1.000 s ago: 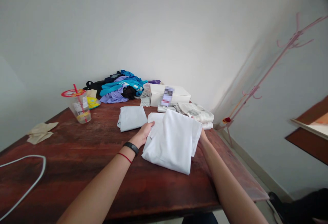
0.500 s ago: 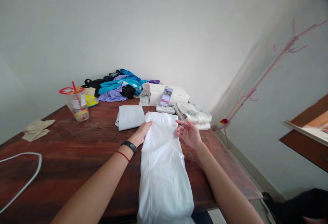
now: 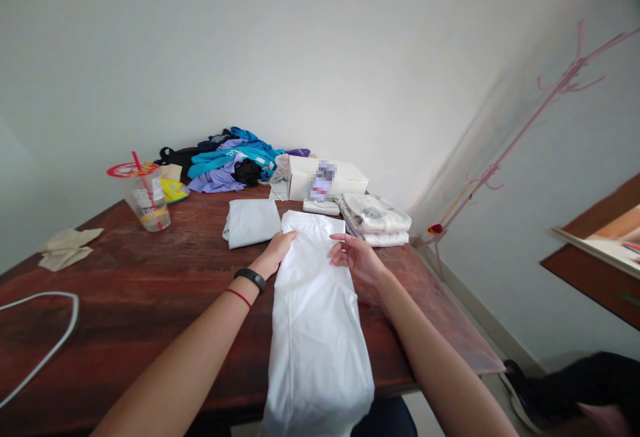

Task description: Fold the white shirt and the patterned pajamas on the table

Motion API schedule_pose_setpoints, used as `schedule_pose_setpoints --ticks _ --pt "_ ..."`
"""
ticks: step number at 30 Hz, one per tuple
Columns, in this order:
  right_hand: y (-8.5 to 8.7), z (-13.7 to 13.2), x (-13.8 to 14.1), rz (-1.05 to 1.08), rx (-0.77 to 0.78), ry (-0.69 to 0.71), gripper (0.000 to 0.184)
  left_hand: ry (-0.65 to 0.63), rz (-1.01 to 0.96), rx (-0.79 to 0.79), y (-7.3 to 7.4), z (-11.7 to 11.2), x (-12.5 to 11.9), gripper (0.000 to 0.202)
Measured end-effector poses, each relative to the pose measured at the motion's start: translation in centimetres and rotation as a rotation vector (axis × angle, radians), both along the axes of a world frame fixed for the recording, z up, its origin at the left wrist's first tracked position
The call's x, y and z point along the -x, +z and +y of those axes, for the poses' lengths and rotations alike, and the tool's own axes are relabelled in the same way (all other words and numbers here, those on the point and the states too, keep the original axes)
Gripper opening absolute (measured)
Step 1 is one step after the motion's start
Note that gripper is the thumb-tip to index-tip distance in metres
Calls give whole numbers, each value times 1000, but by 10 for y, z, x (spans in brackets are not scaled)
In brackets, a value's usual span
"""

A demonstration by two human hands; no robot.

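Observation:
A long white garment (image 3: 315, 317), folded into a narrow strip, lies on the dark wooden table (image 3: 140, 290) and hangs over its near edge. My left hand (image 3: 277, 251) rests on the strip's upper left edge, fingers curled onto the cloth. My right hand (image 3: 353, 254) sits at the upper right edge, palm turned up and fingers loosely apart, touching the fabric. A folded white cloth (image 3: 250, 222) lies just left of the strip's far end.
A stack of folded pale garments (image 3: 376, 219) and a white box (image 3: 325, 177) sit at the back right. A heap of blue, purple and black clothes (image 3: 231, 164) lies by the wall. A plastic cup with red straw (image 3: 142, 195), beige cloth (image 3: 65, 247) and white cable (image 3: 45, 350) are on the left. A pink coat stand (image 3: 520, 130) is on the right.
The white garment went from a wide fold to a long narrow strip reaching over the table edge. My right hand came out from behind it and now rests at its upper right edge.

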State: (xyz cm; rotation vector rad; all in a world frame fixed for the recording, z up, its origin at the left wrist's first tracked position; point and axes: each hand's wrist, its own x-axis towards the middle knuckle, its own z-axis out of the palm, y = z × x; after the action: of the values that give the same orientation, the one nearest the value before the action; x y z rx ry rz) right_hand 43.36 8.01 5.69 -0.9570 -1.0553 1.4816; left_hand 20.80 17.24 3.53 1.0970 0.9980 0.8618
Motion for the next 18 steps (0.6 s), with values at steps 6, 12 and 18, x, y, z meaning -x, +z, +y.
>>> schedule_pose_setpoints --ticks 6,12,18 --pt "-12 11 -5 -121 39 -447 17 67 13 -100 -5 0 -4 23" --pt "-19 16 -10 -174 94 -487 16 58 -6 -182 4 -7 -5 32" --pt "-5 2 1 -141 115 -250 18 21 114 -260 13 -13 -5 35"
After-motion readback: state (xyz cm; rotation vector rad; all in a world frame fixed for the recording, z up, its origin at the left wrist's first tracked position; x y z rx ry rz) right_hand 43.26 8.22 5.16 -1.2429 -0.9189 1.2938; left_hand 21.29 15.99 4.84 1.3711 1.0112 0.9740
